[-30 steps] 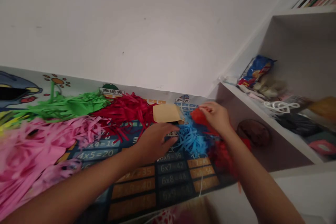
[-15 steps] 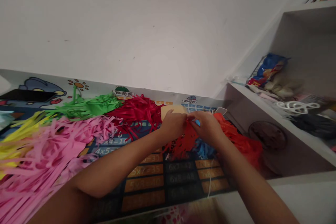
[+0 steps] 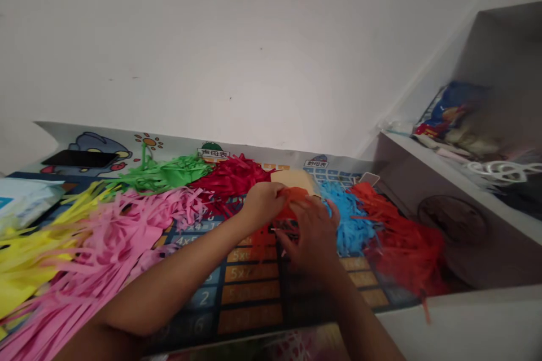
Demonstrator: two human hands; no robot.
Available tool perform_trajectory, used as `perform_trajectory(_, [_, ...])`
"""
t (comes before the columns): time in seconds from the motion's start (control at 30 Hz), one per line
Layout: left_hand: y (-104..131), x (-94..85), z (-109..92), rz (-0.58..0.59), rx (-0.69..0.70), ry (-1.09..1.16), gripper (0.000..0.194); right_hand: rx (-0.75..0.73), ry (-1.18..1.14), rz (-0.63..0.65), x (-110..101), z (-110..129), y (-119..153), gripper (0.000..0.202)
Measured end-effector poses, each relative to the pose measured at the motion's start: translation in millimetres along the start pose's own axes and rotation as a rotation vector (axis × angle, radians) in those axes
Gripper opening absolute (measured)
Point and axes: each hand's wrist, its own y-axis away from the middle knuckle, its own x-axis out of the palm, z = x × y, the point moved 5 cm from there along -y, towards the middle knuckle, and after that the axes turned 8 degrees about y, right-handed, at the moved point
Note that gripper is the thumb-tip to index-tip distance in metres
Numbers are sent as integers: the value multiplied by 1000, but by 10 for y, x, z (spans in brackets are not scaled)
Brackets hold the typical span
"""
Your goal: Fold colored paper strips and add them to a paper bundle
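Note:
My left hand (image 3: 263, 203) is closed on a piece of orange fringed paper (image 3: 293, 196), pinching it near its top edge. Thin cut strips of it hang down, blurred, over the printed mat. From the other side, my right hand (image 3: 314, 231) curls its fingers over the same paper, its thumb lower down among the strips. Just behind both hands lies a cream-coloured pad (image 3: 292, 178). To the right of my hands sit a blue fringed paper bunch (image 3: 349, 217) and a red-orange fringed bunch (image 3: 402, 237).
Green (image 3: 169, 172), crimson (image 3: 235, 177), pink (image 3: 122, 225) and yellow (image 3: 34, 259) fringed paper spreads leftward. A dark phone (image 3: 80, 158) lies at the back left, near a pale packet (image 3: 29, 197). A cluttered shelf (image 3: 457, 163) borders the right side, and a wall stands behind.
My hands, close together before, have drawn slightly apart, with the orange paper showing between them. The right hand has come lower and leftward, uncovering the blue bunch. The view has shifted left.

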Motion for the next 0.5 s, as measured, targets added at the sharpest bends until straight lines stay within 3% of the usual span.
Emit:
perform_trajectory(0.07, [0, -86, 65, -45, -8, 23, 30, 6, 36, -20, 43, -15, 25, 22])
perform_trajectory(0.13, [8, -226, 145, -111, -17, 31, 32, 48, 45, -41, 98, -190, 94, 15])
perform_trajectory(0.2, [22, -421, 259, -201, -39, 20, 36, 143, 57, -7, 130, -570, 193, 18])
perform_trajectory(0.27, [35, -617, 405, -262, -71, 1, 38, 335, 150, 64, 56, -1138, 307, 21])
perform_trajectory(0.33, [40, -755, 552, -271, -99, -21, 39, 587, 304, 128, -172, -1763, 424, 27])
perform_trajectory(0.4, [51, -812, 656, -258, -110, -45, 39, 735, 395, 137, -494, -2232, 480, 34])
perform_trajectory(0.47, [78, -790, 684, -242, -102, -52, 36, 812, 472, 149, -761, -2449, 474, 37])
perform_trajectory(0.5, [95, -753, 667, -231, -93, -42, 35, 819, 503, 156, -832, -2438, 450, 40])
